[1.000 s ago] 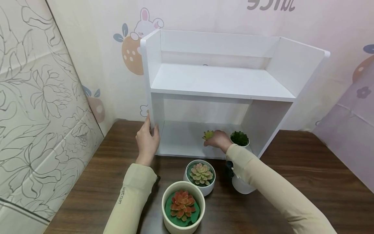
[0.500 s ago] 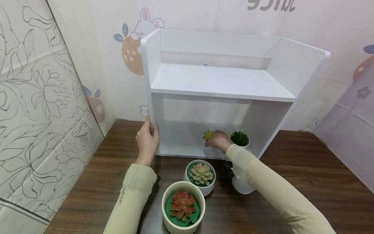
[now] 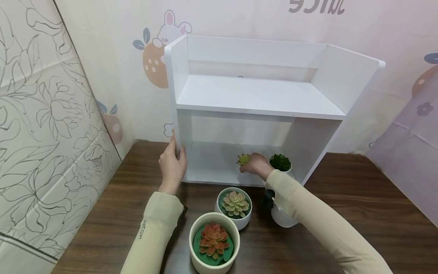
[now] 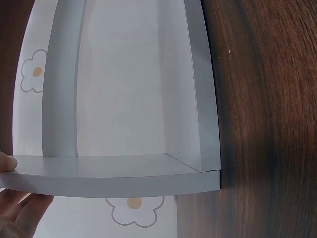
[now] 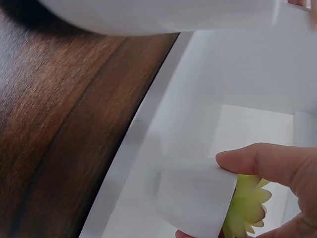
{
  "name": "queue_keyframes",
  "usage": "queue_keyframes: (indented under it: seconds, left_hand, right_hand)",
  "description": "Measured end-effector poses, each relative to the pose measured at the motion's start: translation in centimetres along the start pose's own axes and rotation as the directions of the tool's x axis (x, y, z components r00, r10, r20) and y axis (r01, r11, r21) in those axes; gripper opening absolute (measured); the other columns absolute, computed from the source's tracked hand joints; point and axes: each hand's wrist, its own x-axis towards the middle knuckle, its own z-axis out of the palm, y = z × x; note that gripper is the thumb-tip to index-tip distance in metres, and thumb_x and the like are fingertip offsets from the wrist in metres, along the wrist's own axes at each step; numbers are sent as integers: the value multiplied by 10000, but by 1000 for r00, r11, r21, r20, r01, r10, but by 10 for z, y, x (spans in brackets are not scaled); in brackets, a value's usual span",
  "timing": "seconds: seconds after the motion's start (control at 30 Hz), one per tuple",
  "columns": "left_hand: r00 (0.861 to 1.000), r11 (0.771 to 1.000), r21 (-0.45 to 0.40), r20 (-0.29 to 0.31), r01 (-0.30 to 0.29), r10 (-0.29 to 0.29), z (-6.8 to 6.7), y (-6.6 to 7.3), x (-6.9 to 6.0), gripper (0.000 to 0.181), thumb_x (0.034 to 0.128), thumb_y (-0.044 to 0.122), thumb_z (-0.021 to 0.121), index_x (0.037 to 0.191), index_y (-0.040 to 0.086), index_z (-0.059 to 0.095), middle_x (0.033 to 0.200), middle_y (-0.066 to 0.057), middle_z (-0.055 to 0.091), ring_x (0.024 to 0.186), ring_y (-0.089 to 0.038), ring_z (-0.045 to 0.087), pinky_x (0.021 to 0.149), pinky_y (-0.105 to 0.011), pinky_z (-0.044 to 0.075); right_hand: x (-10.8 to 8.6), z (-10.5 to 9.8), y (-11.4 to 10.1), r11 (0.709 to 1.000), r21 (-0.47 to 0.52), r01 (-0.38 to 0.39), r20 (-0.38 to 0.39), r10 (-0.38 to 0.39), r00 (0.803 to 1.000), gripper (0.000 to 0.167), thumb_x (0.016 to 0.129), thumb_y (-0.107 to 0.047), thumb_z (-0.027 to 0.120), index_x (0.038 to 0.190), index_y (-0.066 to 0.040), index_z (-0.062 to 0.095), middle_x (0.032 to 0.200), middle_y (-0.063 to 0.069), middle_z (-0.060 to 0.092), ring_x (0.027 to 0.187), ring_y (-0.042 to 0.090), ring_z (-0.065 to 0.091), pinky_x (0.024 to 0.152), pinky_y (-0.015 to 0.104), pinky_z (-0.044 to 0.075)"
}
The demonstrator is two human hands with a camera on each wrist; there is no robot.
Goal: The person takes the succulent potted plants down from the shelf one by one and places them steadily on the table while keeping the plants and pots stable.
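My left hand [image 3: 172, 165] grips the left side panel of a white two-tier shelf [image 3: 260, 93], with the thumb on the inner face and fingers outside. In the left wrist view, the thumb [image 4: 7, 162] lies on that panel [image 4: 109, 183]. Inside the lower compartment, my right hand [image 3: 256, 164] holds a small potted succulent [image 3: 243, 159] with yellow-green leaves. The right wrist view shows its white pot [image 5: 195, 198] pinched between thumb and fingers, tilted in that view. I cannot tell whether the pot touches the shelf board.
A dark green succulent [image 3: 280, 162] stands close right of my right hand. Below my right sleeve shows a white pot [image 3: 283, 217], partly hidden. In front of the shelf are a pale succulent [image 3: 234, 204] in a white pot and a red succulent [image 3: 214, 240] in a cream pot.
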Motion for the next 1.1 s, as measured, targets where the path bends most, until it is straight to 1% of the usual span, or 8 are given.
queue_keyframes:
  seconds: [0.2,0.33,0.47,0.57,0.63,0.7,0.9,1.1]
  left_hand:
    - [1000,1000,-5,1,2,-2,0,0,0,514,945,65,548,1439,29,413,1315,-236,568,1136,-370,605,863,-479,529]
    - [1000,1000,-8,-7,-8,8,0,0,0,513,939,55,552,1434,26,420,1305,-239,574,1127,-371,610,852,-483,534]
    - [1000,1000,-4,2,0,0,-1,1,0,511,947,67,544,1440,40,414,1309,-232,574,1134,-367,608,865,-477,530]
    - [1000,1000,2,11,12,-13,-1,0,0,511,956,84,539,1448,49,406,1319,-224,569,1146,-358,604,874,-465,530]
    - [1000,1000,2,15,14,-14,-1,0,0,512,958,89,538,1450,52,402,1322,-221,568,1148,-356,603,875,-465,530]
    - [1000,1000,1,17,16,-16,-1,0,-1,516,958,89,539,1453,59,399,1327,-216,566,1150,-353,602,876,-467,529]
    - [1000,1000,-6,15,9,-8,-2,0,0,522,953,82,545,1453,59,399,1325,-216,568,1140,-357,608,870,-472,530]
    - [1000,1000,-3,8,-1,1,-1,0,0,522,948,72,547,1449,53,404,1318,-224,570,1132,-365,610,860,-466,533]
  right_hand:
    - [-6,-4,1,997,76,18,-12,-17,1000,238,756,-196,685,811,-49,507,803,86,492,691,214,427,591,308,362]
    - [-12,-5,1,995,96,32,-16,-31,999,226,756,-196,689,782,-64,507,782,76,496,677,206,426,588,309,364]
    - [-18,-6,1,994,102,40,-25,-38,999,234,751,-204,693,778,-68,505,771,69,500,672,198,431,583,301,367]
    - [-23,-6,1,993,108,41,-39,-37,999,282,747,-217,706,864,-30,531,809,83,514,697,204,450,590,297,381]
    - [-26,-7,2,993,113,39,-46,-33,998,369,742,-227,716,960,11,537,854,105,524,729,215,464,605,299,394]
    - [-30,-8,2,993,116,38,-46,-33,998,424,741,-231,717,1016,29,527,874,113,520,745,221,464,618,301,396]
    - [-40,-12,2,991,113,75,-43,-70,997,396,745,-232,710,995,5,516,849,101,499,717,210,443,610,304,377]
    - [-50,-15,5,992,92,88,-55,-83,995,573,745,-264,726,1168,64,519,964,148,563,781,228,490,658,315,414]
